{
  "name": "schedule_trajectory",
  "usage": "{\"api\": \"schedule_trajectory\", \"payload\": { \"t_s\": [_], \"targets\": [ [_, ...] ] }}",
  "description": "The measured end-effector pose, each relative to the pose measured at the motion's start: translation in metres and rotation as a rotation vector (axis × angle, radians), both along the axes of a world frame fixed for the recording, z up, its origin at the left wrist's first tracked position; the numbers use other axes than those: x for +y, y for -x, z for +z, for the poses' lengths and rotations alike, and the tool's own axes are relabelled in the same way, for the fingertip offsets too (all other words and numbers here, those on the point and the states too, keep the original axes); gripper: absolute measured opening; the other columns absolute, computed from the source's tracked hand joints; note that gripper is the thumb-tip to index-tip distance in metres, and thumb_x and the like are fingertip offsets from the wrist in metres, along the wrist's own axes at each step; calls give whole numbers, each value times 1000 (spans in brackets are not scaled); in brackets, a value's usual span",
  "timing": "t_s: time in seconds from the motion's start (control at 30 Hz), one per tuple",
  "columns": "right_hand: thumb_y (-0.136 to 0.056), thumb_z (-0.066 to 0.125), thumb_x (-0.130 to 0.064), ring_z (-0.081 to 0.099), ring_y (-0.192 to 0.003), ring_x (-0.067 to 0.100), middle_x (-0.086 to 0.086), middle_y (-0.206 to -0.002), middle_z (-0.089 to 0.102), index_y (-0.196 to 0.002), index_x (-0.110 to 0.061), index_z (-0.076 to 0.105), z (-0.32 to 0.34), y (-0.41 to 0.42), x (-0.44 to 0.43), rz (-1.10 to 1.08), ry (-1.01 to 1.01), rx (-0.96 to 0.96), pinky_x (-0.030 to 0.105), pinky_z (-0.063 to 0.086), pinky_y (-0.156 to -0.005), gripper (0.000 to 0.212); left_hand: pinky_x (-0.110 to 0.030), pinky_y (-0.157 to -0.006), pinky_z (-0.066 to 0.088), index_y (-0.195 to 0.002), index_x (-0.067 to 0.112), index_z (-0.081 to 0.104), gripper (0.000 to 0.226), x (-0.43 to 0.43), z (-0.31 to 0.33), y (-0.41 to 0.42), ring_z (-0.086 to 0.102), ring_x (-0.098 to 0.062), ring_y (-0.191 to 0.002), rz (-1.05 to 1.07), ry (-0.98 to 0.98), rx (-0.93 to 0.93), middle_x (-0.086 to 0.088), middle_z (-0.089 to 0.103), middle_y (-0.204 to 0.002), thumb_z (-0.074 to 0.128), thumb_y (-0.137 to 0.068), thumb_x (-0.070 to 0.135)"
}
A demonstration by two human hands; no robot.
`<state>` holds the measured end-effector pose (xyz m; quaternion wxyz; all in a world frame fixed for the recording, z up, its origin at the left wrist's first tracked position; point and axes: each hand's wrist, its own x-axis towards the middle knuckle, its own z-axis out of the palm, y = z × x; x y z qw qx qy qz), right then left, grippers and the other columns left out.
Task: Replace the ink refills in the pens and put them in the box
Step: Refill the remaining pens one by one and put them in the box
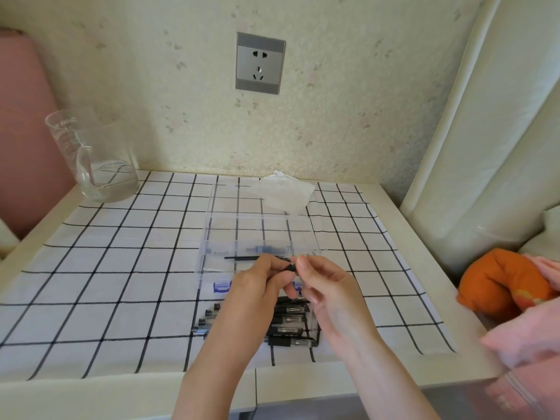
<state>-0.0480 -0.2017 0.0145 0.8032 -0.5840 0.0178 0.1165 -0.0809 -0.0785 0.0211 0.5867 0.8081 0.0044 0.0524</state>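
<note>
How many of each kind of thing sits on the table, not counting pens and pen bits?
Glass jug: 1
Clear box: 1
White tissue: 1
Checked cloth: 1
Total: 4

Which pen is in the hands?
The pen gripped by the left hand and pinched at its end by the right hand; the other pens lie piled below the wrists.
</note>
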Motion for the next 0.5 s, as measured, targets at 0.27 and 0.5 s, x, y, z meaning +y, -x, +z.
{"api": "schedule_trajectory", "payload": {
  "t_s": [0.27, 0.5],
  "targets": [
    [-67, 70, -28, 30, -48, 10, 1, -66, 60, -79, -12, 75, 3, 1, -1, 11, 37, -54, 19, 40, -60, 21, -23, -52, 34, -87, 23, 58, 15, 1, 2, 1, 38, -10, -52, -19, 66, 17, 15, 63, -63, 47, -95, 19],
    [-75, 69, -27, 29, -53, 13, -5, -56, 49, -97, -9, 74, 6, -2, -2, 92, -31, -19, 23, 38, -66, 29, -15, -51, 35, -83, 18, 58, 19, 1, 2, 0, 39, -6, -51, 1, 105, -23, 9, 63, -61, 44, -96, 16]
  ]
}}
